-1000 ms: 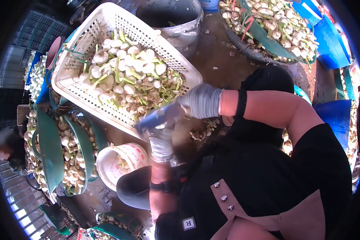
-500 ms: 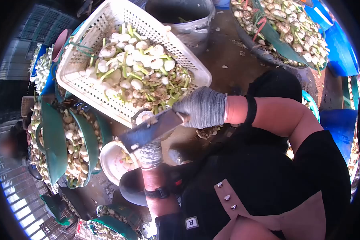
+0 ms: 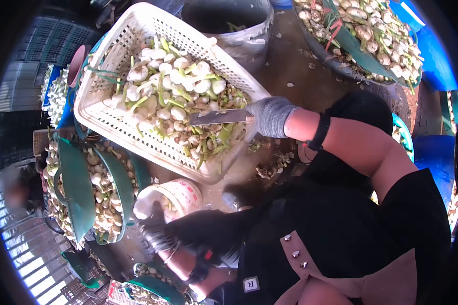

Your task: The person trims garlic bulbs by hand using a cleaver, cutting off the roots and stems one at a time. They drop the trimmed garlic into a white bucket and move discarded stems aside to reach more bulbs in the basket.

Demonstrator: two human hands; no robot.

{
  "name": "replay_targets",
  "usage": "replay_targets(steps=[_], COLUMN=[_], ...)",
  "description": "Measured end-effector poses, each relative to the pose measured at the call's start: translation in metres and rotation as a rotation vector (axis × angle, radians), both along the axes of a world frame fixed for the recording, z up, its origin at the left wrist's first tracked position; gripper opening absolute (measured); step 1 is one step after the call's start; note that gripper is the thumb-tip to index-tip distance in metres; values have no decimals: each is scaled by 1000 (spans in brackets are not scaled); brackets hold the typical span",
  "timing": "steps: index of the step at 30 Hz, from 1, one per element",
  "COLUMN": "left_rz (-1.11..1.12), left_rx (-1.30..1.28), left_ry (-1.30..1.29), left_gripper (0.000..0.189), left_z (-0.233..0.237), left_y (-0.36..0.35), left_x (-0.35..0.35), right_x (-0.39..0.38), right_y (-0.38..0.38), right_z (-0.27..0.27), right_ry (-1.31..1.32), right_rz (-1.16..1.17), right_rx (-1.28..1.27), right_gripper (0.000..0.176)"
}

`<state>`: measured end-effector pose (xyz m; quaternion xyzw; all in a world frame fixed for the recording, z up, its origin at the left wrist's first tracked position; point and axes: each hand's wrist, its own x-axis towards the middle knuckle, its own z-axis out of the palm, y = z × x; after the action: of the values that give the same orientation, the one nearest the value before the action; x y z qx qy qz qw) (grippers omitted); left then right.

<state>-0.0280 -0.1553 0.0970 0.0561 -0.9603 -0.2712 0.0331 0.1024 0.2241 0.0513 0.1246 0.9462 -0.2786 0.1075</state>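
My right hand [image 3: 274, 117], in a grey glove, is closed on the handle of a wide-bladed knife [image 3: 218, 117]. The blade lies flat-looking above the white bulbs with green stems [image 3: 175, 79] in the white slatted basket [image 3: 96, 114]. Down at the lower left, my gloved left hand [image 3: 158, 231] is beside the mouth of a white bucket [image 3: 188, 195]. Its fingers are dark and blurred, so whether they hold anything is not clear. Some pale pieces are visible inside the bucket.
Green tubs [image 3: 76, 188] of bulbs stand at the left. A dark bucket [image 3: 249, 43] is behind the basket, and a large heaped tub [image 3: 336, 66] is at the upper right. Blue containers [image 3: 435, 162] line the right side. Trimmings [image 3: 275, 168] lie on the floor.
My hands have moved apart: the left went down to the bucket, while the right swung the knife up over the basket. The bulb at my left hand is no longer visible there.
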Motion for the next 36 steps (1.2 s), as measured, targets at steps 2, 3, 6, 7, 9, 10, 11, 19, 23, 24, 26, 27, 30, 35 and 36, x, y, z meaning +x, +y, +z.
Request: replay_targets(steps=[2,3,6,7,9,10,11,19,23,24,26,27,30,35,36], left_rz=[-83,-127,-414,-498,-652,-721,-701,-458,-469,-471,-636,-638,-532,-650,-682], left_rx=[-188,-233,215,224,124,13,-45,-820,-857,-857,-944,-940,-765,-654,-555], left_ry=[199,324,270,144,-22,-60,-83,-308,-230,-228,-375,-375,-276,-457,-437], left_gripper=[72,69,57,51,44,42,44,61,56,56,56,56,56,59,58], left_z=[20,30,39,25,-7,-20,-41,-97,-89,-98,-122,-122,-123,-110,-122], left_y=[-19,-1,79,98,142,167,185,263,270,271,273,273,271,269,264], left_x=[-7,-6,-3,-11,-34,-49,-66,-120,-113,-121,-142,-139,-128,-121,-124], right_x=[1,-5,-12,-17,-22,-25,-25,-21,-20,-20,-22,-22,-24,-20,-18], right_y=[0,-1,-14,-12,-13,-14,-12,11,7,7,7,6,1,-4,-4], right_z=[23,-14,4,26,10,3,1,18,-1,-3,1,7,-3,-18,-18], right_ry=[45,229,315,167,222,274,310,320,434,414,395,384,358,371,385], right_rz=[-168,-43,-48,-9,-82,-155,-209,-193,-194,-175,-155,-178,-223,-211,-162], right_rx=[-382,-166,-272,-372,-487,-607,-552,-488,-480,-478,-470,-486,-552,-463,-399], right_gripper=[22,25,28,30,30,31,33,36,35,35,34,33,32,31,30])
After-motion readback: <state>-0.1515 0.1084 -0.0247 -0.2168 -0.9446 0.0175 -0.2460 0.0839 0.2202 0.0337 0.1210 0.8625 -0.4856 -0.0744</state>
